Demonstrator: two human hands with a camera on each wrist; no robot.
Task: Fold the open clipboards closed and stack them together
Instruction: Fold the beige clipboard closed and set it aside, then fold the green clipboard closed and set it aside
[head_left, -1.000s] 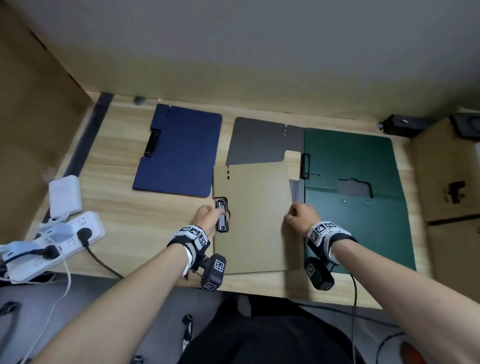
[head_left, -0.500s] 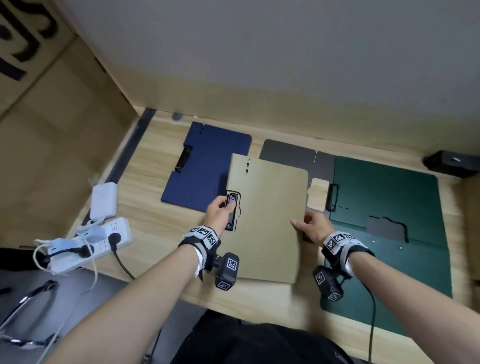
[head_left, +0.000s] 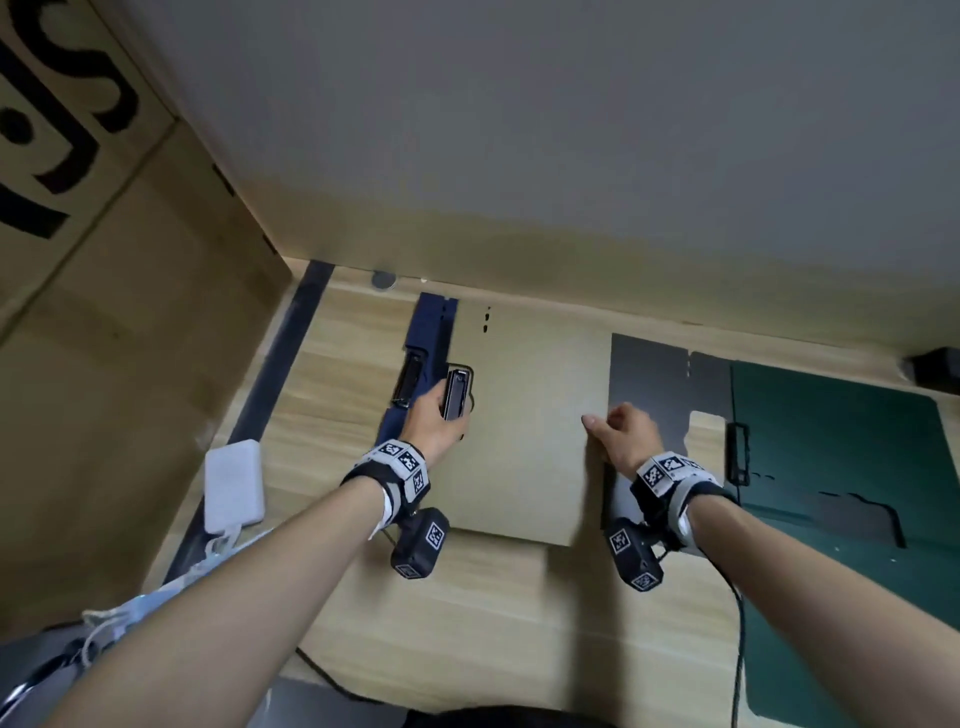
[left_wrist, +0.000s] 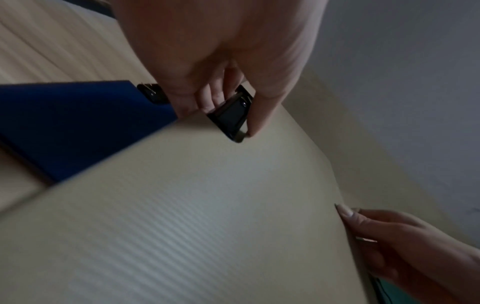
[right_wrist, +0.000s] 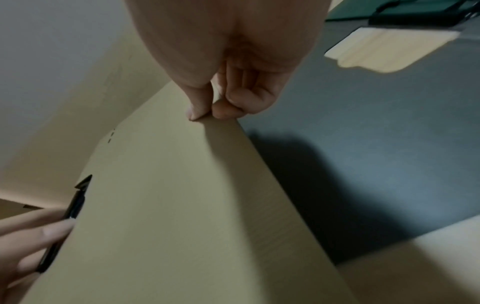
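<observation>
A closed tan clipboard (head_left: 524, 431) (left_wrist: 207, 216) (right_wrist: 182, 205) is held above the blue clipboard (head_left: 428, 332) (left_wrist: 78, 123), covering most of it. My left hand (head_left: 441, 415) (left_wrist: 223, 111) grips the tan board's left edge at its black clip (head_left: 457, 395) (left_wrist: 231, 119). My right hand (head_left: 621, 436) (right_wrist: 215, 113) pinches its right edge between thumb and fingers. To the right lies an open clipboard, green cover (head_left: 831, 441) beside its grey inner panel (head_left: 654, 374) (right_wrist: 363, 164), flat on the wooden desk (head_left: 493, 623).
A white power adapter (head_left: 234, 486) and a power strip with cables sit at the desk's left edge. A cardboard wall (head_left: 104, 312) stands to the left, a grey wall behind. A small black box (head_left: 935, 366) sits at the far right.
Both hands have carried the tan clipboard away from me and leftward, from beside the green one to over the blue clipboard. Both grips are unchanged.
</observation>
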